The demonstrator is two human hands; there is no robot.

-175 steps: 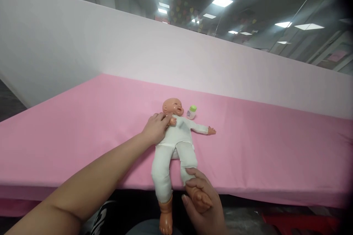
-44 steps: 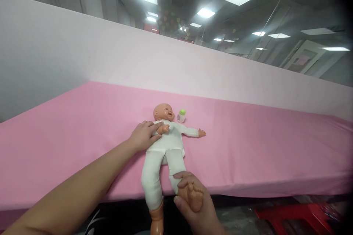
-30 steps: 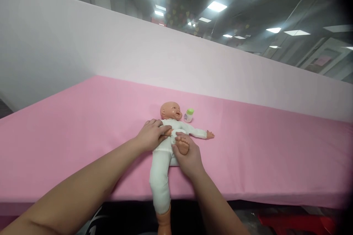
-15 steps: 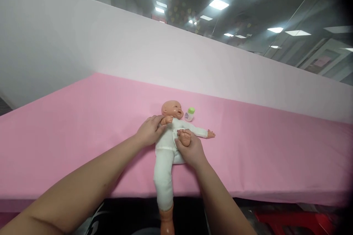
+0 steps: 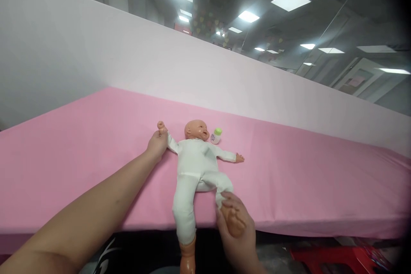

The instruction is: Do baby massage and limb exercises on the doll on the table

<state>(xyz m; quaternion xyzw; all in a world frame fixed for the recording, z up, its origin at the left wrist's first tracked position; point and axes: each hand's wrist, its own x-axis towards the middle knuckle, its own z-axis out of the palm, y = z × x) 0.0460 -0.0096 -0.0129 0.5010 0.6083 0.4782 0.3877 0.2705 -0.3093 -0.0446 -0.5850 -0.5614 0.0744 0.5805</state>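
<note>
A baby doll with a white cloth body lies on its back on the pink-covered table, its head toward the wall. My left hand is closed round the doll's arm near its wrist, holding that arm out to the left. Lower down, my right hand grips the doll's other-side leg by the foot, near the table's front edge. The doll's second leg hangs past that edge. Beside the doll's head stands a small white bottle with a green cap.
A white wall runs behind the table, with glass and ceiling lights above it. Below the table at the right is a red plastic object, perhaps a stool. My dark clothing shows under the front edge.
My left hand has drawn the doll's arm from its chest outward to the left. My right hand has brought the bent leg down from the belly toward the front edge.
</note>
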